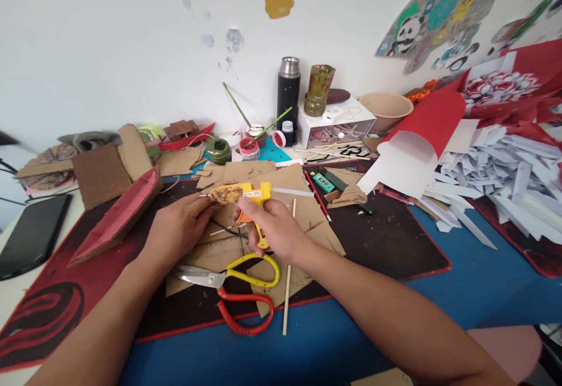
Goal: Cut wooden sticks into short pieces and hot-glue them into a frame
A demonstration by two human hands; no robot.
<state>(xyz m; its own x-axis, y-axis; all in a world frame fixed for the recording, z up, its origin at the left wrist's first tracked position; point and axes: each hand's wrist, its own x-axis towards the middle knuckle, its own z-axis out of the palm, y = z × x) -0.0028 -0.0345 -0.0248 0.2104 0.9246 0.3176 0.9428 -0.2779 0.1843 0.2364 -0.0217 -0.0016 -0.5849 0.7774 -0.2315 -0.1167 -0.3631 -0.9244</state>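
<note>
My right hand [281, 228] is wrapped round the grip of a yellow hot glue gun [259, 191], whose brown-stained front points left. A translucent glue stick [294, 191] pokes out of its back. Close to the nozzle is my left hand [182, 225], its fingers bent and pressed together; whatever lies in them is hidden. Beneath both hands are cut cardboard pieces [322, 236]. Nearer to me lie large scissors [215, 280] with one yellow and one red handle, blades partly apart. A thin wooden stick [287, 292] rests to their right.
On the left are a cardboard boat shape [118, 219] with a pink inside and a phone [35, 236]. Paint jars [218, 151], a black flask [288, 90] and a white box [336, 122] stand along the wall. Paper strips [504, 163] and a red-and-white paper roll [421, 134] lie right.
</note>
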